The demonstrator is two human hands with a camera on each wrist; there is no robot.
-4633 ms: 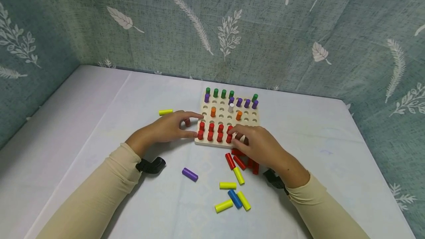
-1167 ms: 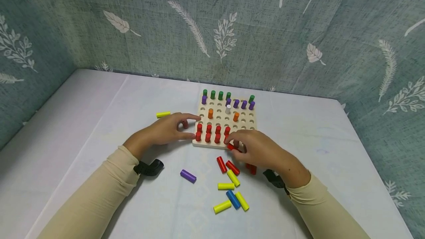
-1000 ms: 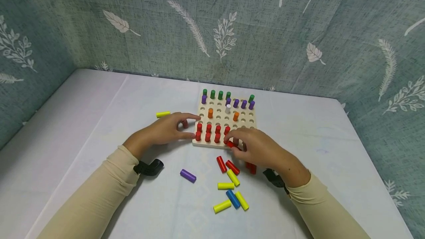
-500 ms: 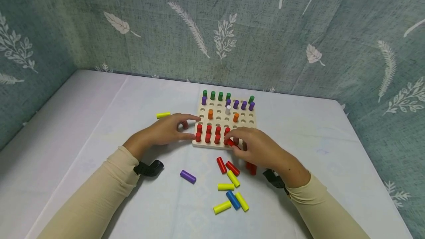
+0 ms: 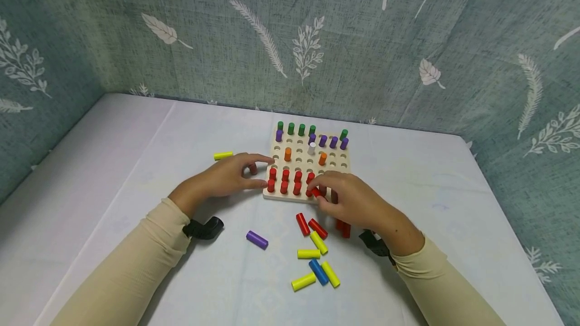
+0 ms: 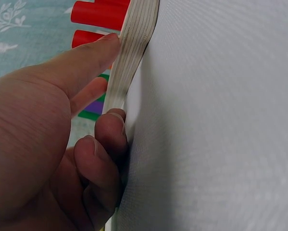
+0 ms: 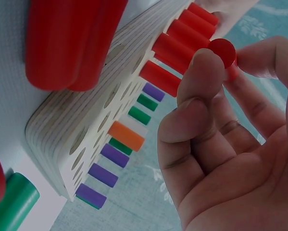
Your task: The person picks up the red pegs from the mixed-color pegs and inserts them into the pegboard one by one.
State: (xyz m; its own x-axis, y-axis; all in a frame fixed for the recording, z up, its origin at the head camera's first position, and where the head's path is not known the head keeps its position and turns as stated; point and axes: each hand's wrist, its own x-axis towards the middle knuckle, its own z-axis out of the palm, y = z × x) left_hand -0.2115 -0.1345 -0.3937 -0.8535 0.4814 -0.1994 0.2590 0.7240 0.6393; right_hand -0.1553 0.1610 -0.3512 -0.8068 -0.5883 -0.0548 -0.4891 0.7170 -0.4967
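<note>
A wooden pegboard [image 5: 288,197] carries upright red pegs in its two front rows, with green, purple, orange and white ones farther back. My left hand [image 5: 231,175] is at the board's left side. In the left wrist view, its thumb [image 6: 93,60] touches the board's edge by the red pegs. Over the front rows, my right hand [image 5: 346,197] pinches a red peg [image 5: 316,192] between thumb and fingers. That peg tilts beside the standing red pegs; the right wrist view shows its round end [image 7: 222,52]. My right fingers hide part of the board's front right.
Loose red pegs [image 5: 302,224], several yellow pegs [image 5: 308,254] and a blue peg [image 5: 318,271] lie before the board. A purple peg [image 5: 257,240] lies left of them, another yellow peg [image 5: 223,155] beyond my left hand. A green peg [image 7: 16,199] lies near the board's right corner.
Since the earliest frame, my right hand has picked up a red peg and brought it over the board's front, lately raising it slightly. Nearby loose red and yellow pegs shifted left. The left hand stays put.
</note>
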